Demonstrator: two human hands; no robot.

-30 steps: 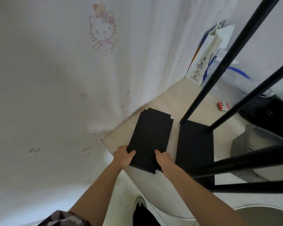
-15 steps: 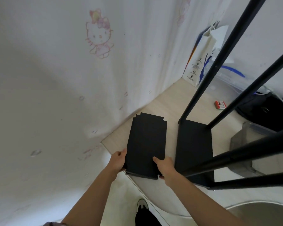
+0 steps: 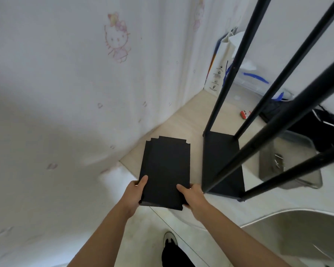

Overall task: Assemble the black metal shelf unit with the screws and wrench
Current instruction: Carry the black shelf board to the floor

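My left hand (image 3: 136, 191) and right hand (image 3: 191, 195) each grip the near end of a loose black shelf panel (image 3: 166, 168) — thumbs on top, fingers curled underneath and hidden. It hangs over the edge of the pale desk (image 3: 183, 122), just left of the shelf frame (image 3: 222, 162), whose four posts run out of view — no screws or wrench I can make out.

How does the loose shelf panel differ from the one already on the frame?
The loose panel is gripped by the left hand and right hand at its near edge; the mounted panel sits between the black posts. The loose panel's corner notches are bare; the mounted panel's corners meet posts. Both are black, rectangular, similar in size.
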